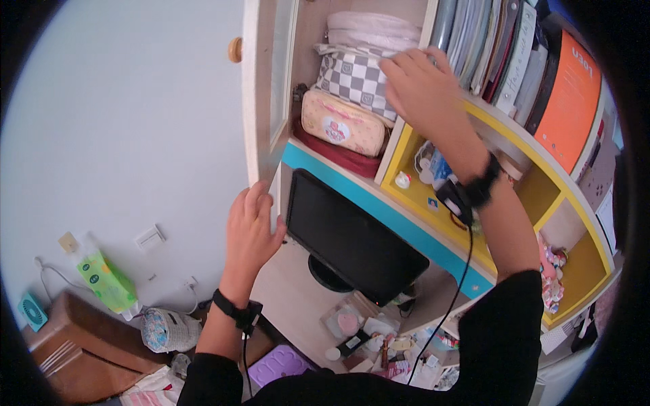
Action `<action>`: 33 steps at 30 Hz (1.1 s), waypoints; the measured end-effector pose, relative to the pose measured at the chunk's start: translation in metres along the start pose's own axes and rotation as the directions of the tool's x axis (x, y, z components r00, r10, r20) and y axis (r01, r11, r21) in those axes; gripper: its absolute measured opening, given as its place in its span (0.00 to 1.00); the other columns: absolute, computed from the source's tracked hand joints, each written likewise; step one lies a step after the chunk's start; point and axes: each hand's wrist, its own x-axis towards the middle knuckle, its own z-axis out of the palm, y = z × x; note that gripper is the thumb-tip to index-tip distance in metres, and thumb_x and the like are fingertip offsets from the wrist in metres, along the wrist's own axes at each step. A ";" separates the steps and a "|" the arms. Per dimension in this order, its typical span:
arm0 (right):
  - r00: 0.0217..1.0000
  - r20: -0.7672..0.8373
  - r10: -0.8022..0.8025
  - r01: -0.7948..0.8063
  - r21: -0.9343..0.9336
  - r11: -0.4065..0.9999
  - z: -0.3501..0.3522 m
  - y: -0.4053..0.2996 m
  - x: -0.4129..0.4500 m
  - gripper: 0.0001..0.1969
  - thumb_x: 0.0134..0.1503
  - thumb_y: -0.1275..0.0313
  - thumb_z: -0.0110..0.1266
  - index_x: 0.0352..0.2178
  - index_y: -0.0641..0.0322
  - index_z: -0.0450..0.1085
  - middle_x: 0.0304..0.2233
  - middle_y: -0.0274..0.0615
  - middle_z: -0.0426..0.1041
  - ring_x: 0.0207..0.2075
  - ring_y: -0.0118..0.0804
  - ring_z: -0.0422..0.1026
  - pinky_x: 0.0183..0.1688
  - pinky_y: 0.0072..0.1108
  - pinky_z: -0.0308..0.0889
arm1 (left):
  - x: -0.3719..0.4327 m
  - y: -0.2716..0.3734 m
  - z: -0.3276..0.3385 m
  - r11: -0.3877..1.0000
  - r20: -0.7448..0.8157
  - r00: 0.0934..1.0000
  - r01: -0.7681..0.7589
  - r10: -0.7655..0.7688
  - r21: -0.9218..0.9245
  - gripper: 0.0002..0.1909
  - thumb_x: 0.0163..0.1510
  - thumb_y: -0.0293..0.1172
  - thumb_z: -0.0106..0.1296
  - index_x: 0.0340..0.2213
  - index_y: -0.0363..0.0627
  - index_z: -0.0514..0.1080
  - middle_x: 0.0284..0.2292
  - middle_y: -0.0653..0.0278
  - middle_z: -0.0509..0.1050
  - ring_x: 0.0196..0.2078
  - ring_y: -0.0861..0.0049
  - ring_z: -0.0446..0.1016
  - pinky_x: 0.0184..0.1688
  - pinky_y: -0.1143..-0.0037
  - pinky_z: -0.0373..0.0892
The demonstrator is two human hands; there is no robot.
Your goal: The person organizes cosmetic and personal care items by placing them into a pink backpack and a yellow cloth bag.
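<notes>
My left hand [250, 223] is at the bottom corner of an open cabinet door [252, 101], fingers curled against its edge and thumb apart. The door has a glass pane and a round wooden knob [234, 49]. My right hand [419, 83] reaches into the cabinet, bent fingers over the right side of a grey-and-white checkered bag [350, 76]; its fingertips are hidden, so a grip cannot be confirmed. Above that bag lies a pale pink pouch [373, 29]. Under it sits a peach pouch with a cartoon patch [343, 124], on a dark red item [335, 152].
A black monitor [355, 233] stands below the cabinet on a desk [284, 284] with cosmetics and small items. Folders [472, 45] and an orange box [571, 101] fill the right shelf, above yellow cubbies [584, 274]. A green tissue pack [106, 279] hangs on the left wall.
</notes>
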 end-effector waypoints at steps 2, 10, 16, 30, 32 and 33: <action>0.998 0.060 0.004 -0.009 0.069 0.998 -0.052 -0.009 -0.031 0.11 0.43 0.69 0.56 0.31 0.54 0.69 0.28 0.33 0.69 0.37 0.33 0.69 0.50 0.30 0.59 | 0.003 0.014 0.007 0.991 0.074 0.991 -0.101 0.108 -0.089 0.18 0.41 0.24 0.55 0.37 0.37 0.66 0.51 0.55 0.62 0.46 0.60 0.66 0.49 0.65 0.64; 0.836 0.523 0.165 -0.287 0.162 0.944 -0.210 -0.036 -0.199 0.11 0.42 0.76 0.55 0.31 0.56 0.69 0.29 0.35 0.69 0.36 0.35 0.69 0.54 0.36 0.57 | -0.013 0.090 0.075 0.949 0.294 0.909 -0.242 0.294 -0.202 0.27 0.45 0.28 0.55 0.49 0.39 0.65 0.58 0.58 0.58 0.54 0.61 0.63 0.59 0.64 0.58; 0.447 0.808 0.385 -0.661 0.007 0.751 -0.304 -0.093 -0.350 0.11 0.42 0.78 0.54 0.30 0.58 0.70 0.28 0.38 0.71 0.35 0.38 0.71 0.54 0.37 0.57 | -0.111 0.105 0.091 0.941 0.514 0.810 -0.128 0.282 -0.314 0.23 0.47 0.28 0.54 0.47 0.42 0.66 0.55 0.57 0.61 0.54 0.55 0.63 0.56 0.63 0.60; 0.139 0.990 -0.010 -0.802 0.118 0.585 -0.319 -0.241 -0.569 0.08 0.46 0.75 0.54 0.31 0.58 0.70 0.28 0.38 0.73 0.37 0.38 0.70 0.51 0.32 0.59 | -0.382 0.128 0.089 0.775 0.934 0.356 0.603 -0.045 -0.192 0.23 0.47 0.26 0.55 0.47 0.38 0.64 0.45 0.48 0.68 0.49 0.52 0.67 0.52 0.66 0.64; 0.157 0.988 -0.017 -0.856 0.144 0.497 -0.305 -0.258 -0.574 0.09 0.46 0.75 0.54 0.32 0.60 0.71 0.28 0.41 0.73 0.38 0.42 0.71 0.50 0.32 0.61 | -0.397 0.144 0.097 0.795 0.951 0.292 0.599 -0.101 -0.099 0.26 0.46 0.26 0.56 0.49 0.38 0.63 0.46 0.48 0.67 0.51 0.52 0.66 0.53 0.66 0.64; 0.163 0.986 -0.031 -0.858 0.157 0.489 -0.299 -0.267 -0.575 0.09 0.46 0.75 0.54 0.32 0.60 0.71 0.28 0.41 0.73 0.38 0.42 0.71 0.50 0.32 0.61 | -0.411 0.148 0.106 0.801 0.921 0.382 0.574 -0.078 -0.170 0.30 0.45 0.26 0.57 0.51 0.39 0.60 0.48 0.48 0.65 0.52 0.52 0.65 0.54 0.66 0.63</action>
